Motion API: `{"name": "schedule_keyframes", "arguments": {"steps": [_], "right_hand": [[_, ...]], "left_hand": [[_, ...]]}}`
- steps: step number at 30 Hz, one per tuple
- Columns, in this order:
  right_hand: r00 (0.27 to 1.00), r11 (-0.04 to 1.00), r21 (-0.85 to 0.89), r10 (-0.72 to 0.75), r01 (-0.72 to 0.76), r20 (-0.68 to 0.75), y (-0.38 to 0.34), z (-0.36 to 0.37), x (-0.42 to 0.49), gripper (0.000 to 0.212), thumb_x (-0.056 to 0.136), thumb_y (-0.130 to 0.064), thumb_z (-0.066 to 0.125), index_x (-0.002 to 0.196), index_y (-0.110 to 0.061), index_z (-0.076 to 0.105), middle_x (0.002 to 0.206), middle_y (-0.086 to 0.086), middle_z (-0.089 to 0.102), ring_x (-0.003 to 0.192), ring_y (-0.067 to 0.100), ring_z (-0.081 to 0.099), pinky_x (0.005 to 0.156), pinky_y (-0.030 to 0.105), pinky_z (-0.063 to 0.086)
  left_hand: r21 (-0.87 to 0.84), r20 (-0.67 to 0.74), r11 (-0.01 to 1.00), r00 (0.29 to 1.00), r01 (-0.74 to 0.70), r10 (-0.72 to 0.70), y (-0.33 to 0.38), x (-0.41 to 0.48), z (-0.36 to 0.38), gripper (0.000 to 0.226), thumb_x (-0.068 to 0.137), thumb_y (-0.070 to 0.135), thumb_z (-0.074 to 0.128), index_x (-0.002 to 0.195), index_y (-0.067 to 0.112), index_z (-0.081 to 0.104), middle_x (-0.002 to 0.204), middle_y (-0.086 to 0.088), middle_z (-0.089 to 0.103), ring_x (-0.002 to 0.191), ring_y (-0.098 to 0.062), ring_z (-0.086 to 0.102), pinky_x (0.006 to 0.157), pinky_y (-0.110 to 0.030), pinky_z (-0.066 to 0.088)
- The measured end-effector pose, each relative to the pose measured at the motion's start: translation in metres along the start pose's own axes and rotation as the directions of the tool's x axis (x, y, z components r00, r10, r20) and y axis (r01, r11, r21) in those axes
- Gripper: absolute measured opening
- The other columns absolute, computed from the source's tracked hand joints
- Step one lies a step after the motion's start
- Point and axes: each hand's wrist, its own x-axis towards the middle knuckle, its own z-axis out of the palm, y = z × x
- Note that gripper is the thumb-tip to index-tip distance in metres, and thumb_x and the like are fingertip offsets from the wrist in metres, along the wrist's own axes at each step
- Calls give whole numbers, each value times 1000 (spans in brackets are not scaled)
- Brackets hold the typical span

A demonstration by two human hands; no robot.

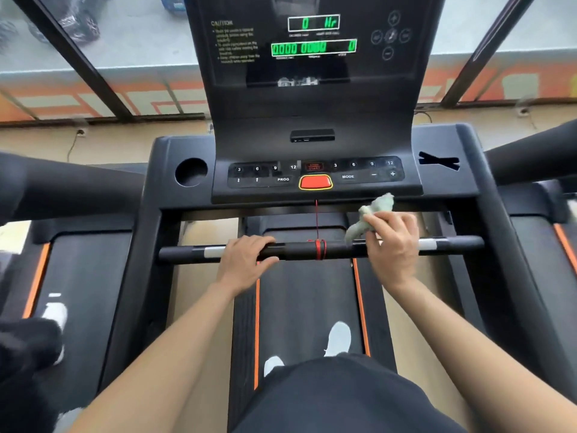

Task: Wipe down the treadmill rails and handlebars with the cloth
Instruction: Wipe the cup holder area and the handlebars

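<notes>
A black front handlebar (299, 250) with silver sensor bands runs across the treadmill in front of me. My left hand (245, 264) is wrapped over the bar left of centre. My right hand (392, 242) holds a crumpled pale green cloth (371, 214) against the bar right of centre; most of the cloth sticks up above my fingers. A red safety cord (320, 249) is wound around the bar between my hands. Thick black side rails extend at the left (71, 189) and the right (530, 157).
The console (315, 176) with a red stop button and a lit green display stands beyond the bar. A cup holder (191, 171) sits at its left. My white shoes rest on the belt (307, 307). Another person's shoe (56, 314) is on the neighbouring treadmill at left.
</notes>
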Motion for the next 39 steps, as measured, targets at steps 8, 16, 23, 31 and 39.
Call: {"name": "schedule_keyframes", "arguments": {"steps": [8, 16, 23, 31, 39], "right_hand": [[915, 989, 122, -126, 85, 384, -3, 23, -27, 11, 91, -19, 69, 96, -11, 74, 103, 4, 75, 101, 31, 67, 89, 40, 50], [901, 975, 127, -218, 183, 375, -6, 51, -31, 15, 90, -24, 67, 103, -20, 71, 111, -5, 71, 95, 25, 61, 81, 42, 51], [957, 980, 23, -197, 197, 211, 60, 25, -35, 19, 83, -14, 79, 101, -14, 72, 112, -1, 71, 95, 27, 64, 84, 40, 55], [987, 980, -182, 100, -75, 128, 138, -15, -34, 20, 93, -24, 62, 107, -15, 74, 117, 4, 72, 113, 29, 61, 102, 47, 45], [980, 999, -1, -38, 39, 194, 74, 20, -37, 14, 91, -21, 63, 100, -23, 74, 116, -5, 73, 104, 28, 65, 94, 45, 49]], "left_hand": [[32, 36, 999, 999, 26, -28, 6, 1, -2, 47, 89, 63, 44, 123, 35, 57, 116, 15, 66, 104, -15, 58, 90, -36, 40], [-27, -19, 985, 985, 168, -169, 25, 4, -1, 47, 77, 60, 48, 112, 34, 65, 104, 14, 68, 100, -15, 59, 92, -36, 41], [-6, -35, 981, 981, 193, -193, 29, 5, -2, 41, 75, 56, 48, 105, 35, 67, 99, 16, 68, 96, -15, 59, 84, -31, 32], [52, 2, 970, 971, 239, -239, 47, 16, -4, 55, 73, 52, 48, 121, 30, 64, 116, 7, 67, 109, -22, 59, 94, -40, 38], [27, 172, 993, 979, -115, 108, 109, 54, 17, 75, 75, 63, 53, 142, 30, 54, 142, 9, 55, 128, -19, 47, 101, -41, 44]]}}
